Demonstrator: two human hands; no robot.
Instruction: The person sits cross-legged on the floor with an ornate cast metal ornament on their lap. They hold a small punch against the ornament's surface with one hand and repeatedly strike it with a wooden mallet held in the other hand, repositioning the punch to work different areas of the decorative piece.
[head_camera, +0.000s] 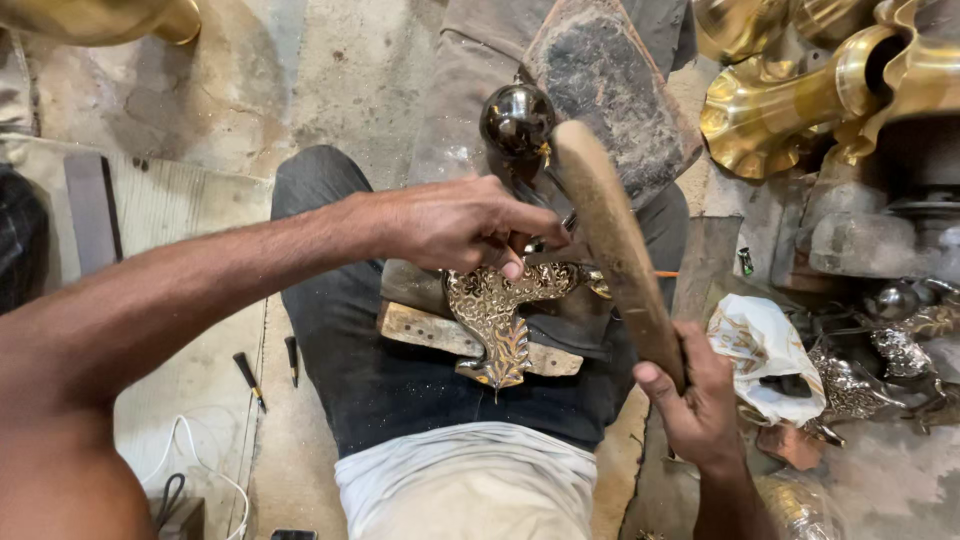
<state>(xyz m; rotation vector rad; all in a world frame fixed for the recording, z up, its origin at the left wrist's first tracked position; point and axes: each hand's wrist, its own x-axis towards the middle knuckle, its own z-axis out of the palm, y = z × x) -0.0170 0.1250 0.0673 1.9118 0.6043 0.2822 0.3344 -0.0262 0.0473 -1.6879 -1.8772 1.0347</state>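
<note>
The left hand (455, 222) is pinching the ornate brass piece (497, 315) on the wooden block (430, 330); right hand (690, 395), beside the block, is gripping a wooden mallet (615, 245).

The way to the engraved brass piece (497, 318) from the right is barred by the raised wooden mallet (618, 250). Its far side is closed off by the dark metal ball (517, 120). The right is crowded by brass vessels (800, 100) and a white bag (765, 350). Open floor (215, 370) is left on the left, crossed only by two small tools (270, 368) and a white cable (200, 460).
</note>
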